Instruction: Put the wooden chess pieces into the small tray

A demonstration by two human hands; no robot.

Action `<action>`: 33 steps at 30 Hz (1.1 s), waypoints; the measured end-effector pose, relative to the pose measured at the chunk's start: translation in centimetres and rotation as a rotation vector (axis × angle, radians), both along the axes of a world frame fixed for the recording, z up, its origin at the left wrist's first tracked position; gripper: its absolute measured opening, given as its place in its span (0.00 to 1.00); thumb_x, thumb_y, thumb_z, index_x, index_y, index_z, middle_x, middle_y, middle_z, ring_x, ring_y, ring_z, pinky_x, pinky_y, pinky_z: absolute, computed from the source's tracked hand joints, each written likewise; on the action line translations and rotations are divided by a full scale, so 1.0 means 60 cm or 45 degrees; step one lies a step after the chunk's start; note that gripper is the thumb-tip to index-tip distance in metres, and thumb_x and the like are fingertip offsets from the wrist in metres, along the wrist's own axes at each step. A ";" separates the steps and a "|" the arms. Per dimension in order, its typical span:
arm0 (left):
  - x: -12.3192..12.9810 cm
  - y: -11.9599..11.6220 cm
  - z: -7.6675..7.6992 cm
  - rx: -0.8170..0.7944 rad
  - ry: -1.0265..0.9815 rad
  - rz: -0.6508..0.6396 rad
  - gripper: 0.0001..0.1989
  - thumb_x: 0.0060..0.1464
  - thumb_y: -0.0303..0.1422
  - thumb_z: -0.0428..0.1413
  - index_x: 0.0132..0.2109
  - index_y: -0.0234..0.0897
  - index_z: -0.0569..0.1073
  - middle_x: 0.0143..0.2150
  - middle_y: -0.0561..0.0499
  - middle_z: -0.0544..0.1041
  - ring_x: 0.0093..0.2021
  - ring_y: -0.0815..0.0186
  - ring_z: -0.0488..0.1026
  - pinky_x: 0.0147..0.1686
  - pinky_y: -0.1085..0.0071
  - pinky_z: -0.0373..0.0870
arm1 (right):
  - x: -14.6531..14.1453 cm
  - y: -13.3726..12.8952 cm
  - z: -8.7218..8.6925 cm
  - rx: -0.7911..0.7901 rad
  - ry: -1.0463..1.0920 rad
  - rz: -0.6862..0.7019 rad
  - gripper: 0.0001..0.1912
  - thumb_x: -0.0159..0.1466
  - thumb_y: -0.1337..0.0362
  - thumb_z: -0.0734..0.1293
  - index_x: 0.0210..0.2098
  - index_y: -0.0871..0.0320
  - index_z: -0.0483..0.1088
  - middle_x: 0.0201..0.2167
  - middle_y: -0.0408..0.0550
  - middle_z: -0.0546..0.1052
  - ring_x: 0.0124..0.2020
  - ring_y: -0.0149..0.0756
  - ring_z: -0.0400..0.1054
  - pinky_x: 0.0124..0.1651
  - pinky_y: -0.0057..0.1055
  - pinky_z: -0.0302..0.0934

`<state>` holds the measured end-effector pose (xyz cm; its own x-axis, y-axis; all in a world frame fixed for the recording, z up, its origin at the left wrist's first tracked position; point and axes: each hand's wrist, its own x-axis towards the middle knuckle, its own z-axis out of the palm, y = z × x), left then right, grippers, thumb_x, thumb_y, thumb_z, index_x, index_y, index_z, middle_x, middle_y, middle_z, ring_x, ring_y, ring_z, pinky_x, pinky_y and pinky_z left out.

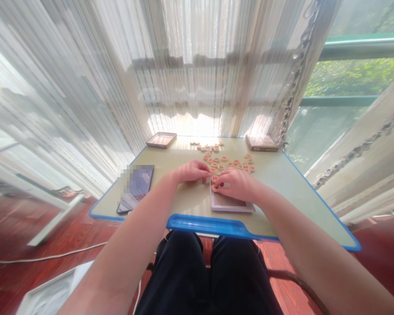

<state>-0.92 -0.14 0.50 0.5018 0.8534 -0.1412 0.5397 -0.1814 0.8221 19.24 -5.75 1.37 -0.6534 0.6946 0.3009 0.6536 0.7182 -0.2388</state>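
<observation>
Working right hand [238, 183]: pinches a disc [213, 189] inside left edge of tray [230, 209]
Left hand [190, 170]: curls just left of tray, hold unclear

The left forearm [146, 225] rises from the lower left of the frame, the right forearm [304, 232] from the lower right. Near the centre, the left hand [190, 171] bends its fingers rightward; the right hand [238, 183], palm downward, curls its fingers leftward.

Round pieces [223, 159] look wooden. The blue table edge [206, 225] looks like shiny plastic. The curtain [197, 78] is cloth.
</observation>
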 end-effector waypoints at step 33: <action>0.001 0.001 -0.003 -0.025 0.020 0.025 0.18 0.44 0.45 0.57 0.38 0.36 0.77 0.25 0.53 0.75 0.17 0.74 0.60 0.16 0.75 0.55 | 0.053 0.033 0.020 0.047 0.326 -0.566 0.16 0.60 0.60 0.62 0.46 0.54 0.74 0.30 0.44 0.77 0.28 0.32 0.67 0.33 0.29 0.59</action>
